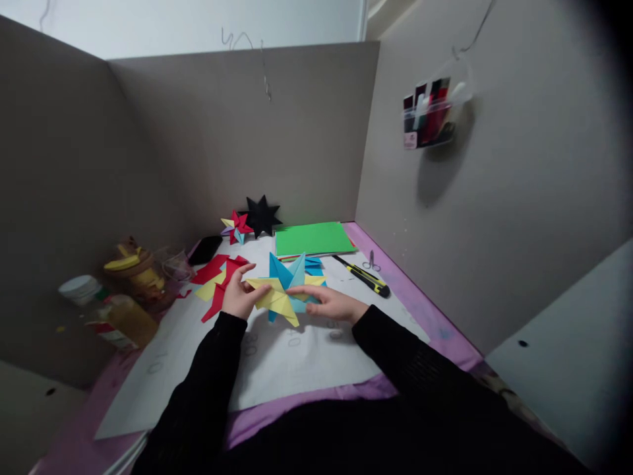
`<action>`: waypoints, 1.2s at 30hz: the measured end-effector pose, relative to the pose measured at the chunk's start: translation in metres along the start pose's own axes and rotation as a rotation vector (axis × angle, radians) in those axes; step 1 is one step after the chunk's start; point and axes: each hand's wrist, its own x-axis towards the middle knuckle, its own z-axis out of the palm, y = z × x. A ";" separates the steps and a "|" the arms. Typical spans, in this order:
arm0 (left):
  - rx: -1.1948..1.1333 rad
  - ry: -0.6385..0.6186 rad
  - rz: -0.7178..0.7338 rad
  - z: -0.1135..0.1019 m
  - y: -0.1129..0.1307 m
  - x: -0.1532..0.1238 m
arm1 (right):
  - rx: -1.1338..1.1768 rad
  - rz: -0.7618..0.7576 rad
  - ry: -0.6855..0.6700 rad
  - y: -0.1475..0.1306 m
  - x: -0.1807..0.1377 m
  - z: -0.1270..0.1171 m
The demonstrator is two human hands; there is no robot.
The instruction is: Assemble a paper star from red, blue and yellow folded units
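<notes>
Between my two hands is a folded paper star (277,300) with yellow, blue and light-blue points, held above the white sheet. My left hand (240,293) grips its yellow part from the left, thumb in front. From the right, my right hand (329,305) pinches the star near its middle, the index finger lying across the paper. Red folded paper pieces (217,300) and a yellow piece (210,288) lie left of my left hand. Blue folded paper (314,265) rests just behind the star, partly hidden by it.
Behind lie a stack of green paper (314,239), a multicoloured paper star (237,227) and a black star (262,216). On the right are a utility knife (366,277) and small scissors (372,262). A phone (206,251) and a bottle (129,320) stand left. Grey panels enclose the table.
</notes>
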 end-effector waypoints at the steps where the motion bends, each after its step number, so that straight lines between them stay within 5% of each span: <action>1: -0.010 0.002 -0.003 0.000 0.000 0.000 | 0.001 0.000 -0.003 0.000 0.000 0.000; 25: 0.103 0.058 0.073 0.007 0.000 -0.003 | 0.000 0.065 0.026 0.005 0.003 0.000; 36: 0.624 0.003 0.696 -0.011 -0.005 0.004 | -0.001 0.087 0.036 0.007 0.003 -0.001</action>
